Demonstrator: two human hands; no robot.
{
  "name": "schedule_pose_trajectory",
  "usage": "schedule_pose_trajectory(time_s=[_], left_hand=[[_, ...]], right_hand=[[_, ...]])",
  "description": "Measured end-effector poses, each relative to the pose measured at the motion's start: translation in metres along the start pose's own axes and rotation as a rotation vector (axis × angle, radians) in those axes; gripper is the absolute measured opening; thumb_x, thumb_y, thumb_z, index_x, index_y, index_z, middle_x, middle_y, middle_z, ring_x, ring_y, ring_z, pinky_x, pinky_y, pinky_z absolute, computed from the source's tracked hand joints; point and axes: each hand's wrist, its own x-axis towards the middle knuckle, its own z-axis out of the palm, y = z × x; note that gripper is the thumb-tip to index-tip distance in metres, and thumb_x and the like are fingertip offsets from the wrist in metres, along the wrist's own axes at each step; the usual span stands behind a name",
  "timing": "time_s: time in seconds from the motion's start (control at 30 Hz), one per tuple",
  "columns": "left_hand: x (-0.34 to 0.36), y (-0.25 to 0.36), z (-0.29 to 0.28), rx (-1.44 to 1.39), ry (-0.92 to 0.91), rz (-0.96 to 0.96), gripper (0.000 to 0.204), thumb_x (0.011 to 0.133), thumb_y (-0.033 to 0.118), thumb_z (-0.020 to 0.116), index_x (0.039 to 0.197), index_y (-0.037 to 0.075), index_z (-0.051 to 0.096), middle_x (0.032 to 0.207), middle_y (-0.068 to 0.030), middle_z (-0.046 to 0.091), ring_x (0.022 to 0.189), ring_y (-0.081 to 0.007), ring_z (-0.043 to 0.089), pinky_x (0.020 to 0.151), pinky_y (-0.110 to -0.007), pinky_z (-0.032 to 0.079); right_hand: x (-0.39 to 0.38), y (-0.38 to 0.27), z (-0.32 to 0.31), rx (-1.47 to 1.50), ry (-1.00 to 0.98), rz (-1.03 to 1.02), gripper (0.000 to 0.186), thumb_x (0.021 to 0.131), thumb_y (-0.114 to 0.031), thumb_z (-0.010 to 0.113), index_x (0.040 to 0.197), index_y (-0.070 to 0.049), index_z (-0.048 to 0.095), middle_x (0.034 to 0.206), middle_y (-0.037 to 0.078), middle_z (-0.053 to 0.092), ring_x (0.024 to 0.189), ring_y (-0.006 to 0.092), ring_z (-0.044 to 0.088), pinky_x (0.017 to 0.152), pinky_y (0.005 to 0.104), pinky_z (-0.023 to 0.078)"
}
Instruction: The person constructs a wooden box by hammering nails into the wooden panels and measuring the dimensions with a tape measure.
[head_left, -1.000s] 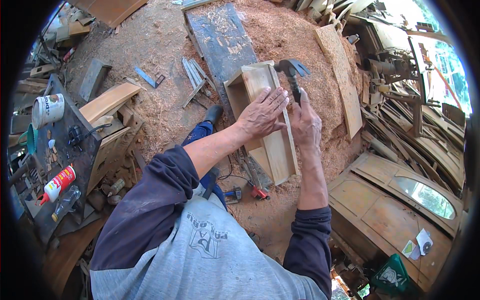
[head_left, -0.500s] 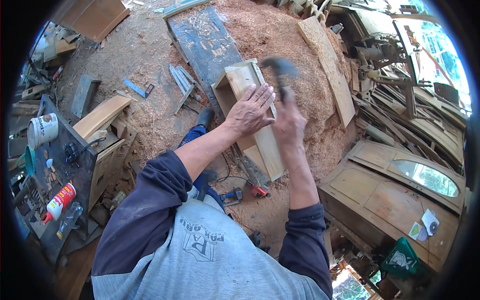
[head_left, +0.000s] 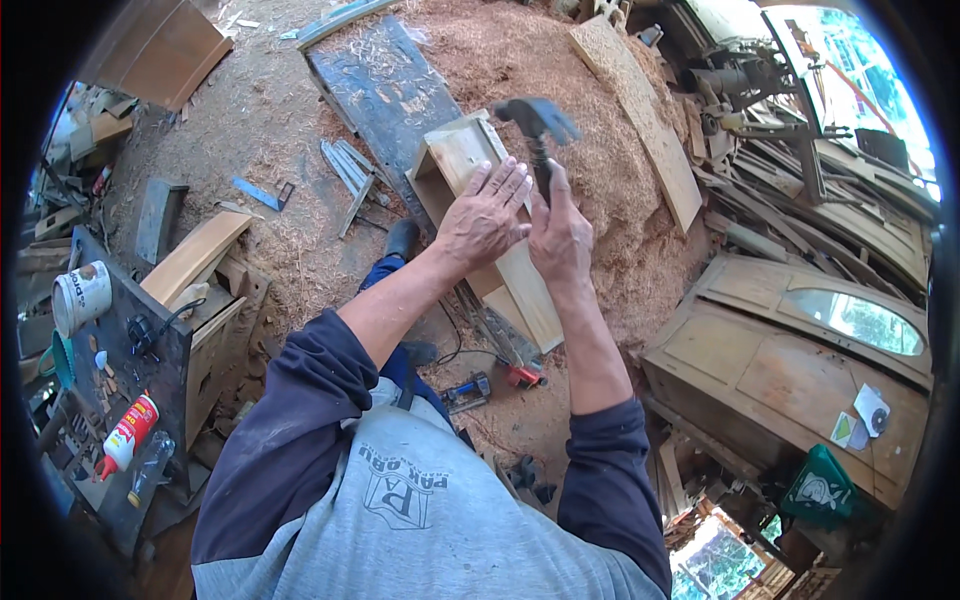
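A pale, open-sided wooden box or drawer frame (head_left: 459, 147) rests lengthwise on the worn blue-black bench (head_left: 388, 88). My left hand (head_left: 482, 222) lies flat across the box's upper board, fingers stretched out. Close beside it, my right hand (head_left: 560, 235) grips the handle of a claw hammer (head_left: 538, 118). The dark hammer head is raised above the far end of the box, apart from the wood. Whether a nail lies under my left fingers is hidden.
Wood shavings (head_left: 630, 170) cover the floor beyond the bench, with a long board (head_left: 650, 130) on them. Metal strips (head_left: 350, 172) and a try square (head_left: 263, 193) lie left. A red-and-white glue bottle (head_left: 130, 432) is on the side table. A wooden door panel (head_left: 770, 375) sits right.
The hammer, blurred before, now shows sharply, its head slightly lower and farther left in view. My left hand keeps its place on the box. The whole view has shifted a little.
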Motion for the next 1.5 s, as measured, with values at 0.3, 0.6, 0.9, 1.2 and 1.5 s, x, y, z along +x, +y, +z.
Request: schedule_pose_trajectory(time_s=[0.3, 0.6, 0.9, 1.2, 1.5], left_hand=[[0.005, 0.012, -0.008, 0.110, -0.025, 0.030, 0.070, 0.091, 0.054, 0.055, 0.134, -0.001, 0.050, 0.143, -0.0153, 0.047, 0.140, -0.0300, 0.034, 0.117, -0.048, 0.022], [0.037, 0.043, 0.019, -0.080, -0.340, 0.430, 0.034, 0.095, 0.051, 0.049, 0.105, 0.023, 0.066, 0.105, -0.0025, 0.060, 0.119, -0.0212, 0.051, 0.116, -0.049, 0.019], [0.028, 0.037, 0.029, -0.062, -0.205, 0.489, 0.032, 0.096, 0.050, 0.048, 0.100, 0.024, 0.066, 0.091, 0.0006, 0.059, 0.100, -0.0191, 0.054, 0.105, -0.043, 0.029], [0.034, 0.039, 0.034, -0.059, -0.235, 0.487, 0.035, 0.095, 0.052, 0.048, 0.098, 0.022, 0.066, 0.090, -0.0016, 0.058, 0.099, -0.0202, 0.053, 0.102, -0.043, 0.030], [0.030, 0.044, 0.040, -0.074, -0.253, 0.448, 0.037, 0.094, 0.055, 0.047, 0.097, 0.023, 0.066, 0.095, -0.0017, 0.059, 0.103, -0.0217, 0.053, 0.100, -0.044, 0.031]], right_hand=[[-0.082, -0.007, -0.086, 0.258, 0.167, 0.349, 0.036, 0.097, -0.021, 0.053, 0.132, -0.010, 0.051, 0.089, 0.017, 0.067, 0.074, 0.0344, 0.068, 0.065, 0.0461, 0.052], [-0.258, 0.036, -0.058, 0.086, 0.298, 0.448, 0.041, 0.097, -0.014, 0.053, 0.135, -0.001, 0.048, 0.106, 0.029, 0.064, 0.094, 0.0426, 0.066, 0.076, 0.0460, 0.053], [-0.270, 0.037, -0.042, 0.060, 0.385, 0.417, 0.042, 0.096, -0.013, 0.053, 0.133, 0.005, 0.048, 0.099, 0.032, 0.064, 0.086, 0.0449, 0.066, 0.070, 0.0477, 0.053], [-0.272, 0.040, -0.035, 0.099, 0.296, 0.473, 0.044, 0.094, -0.010, 0.055, 0.136, -0.001, 0.046, 0.100, 0.029, 0.066, 0.085, 0.0440, 0.066, 0.068, 0.0472, 0.053], [-0.278, 0.036, -0.028, 0.039, 0.364, 0.478, 0.045, 0.095, -0.014, 0.054, 0.138, -0.003, 0.046, 0.093, 0.027, 0.068, 0.077, 0.0438, 0.067, 0.066, 0.0476, 0.054]])
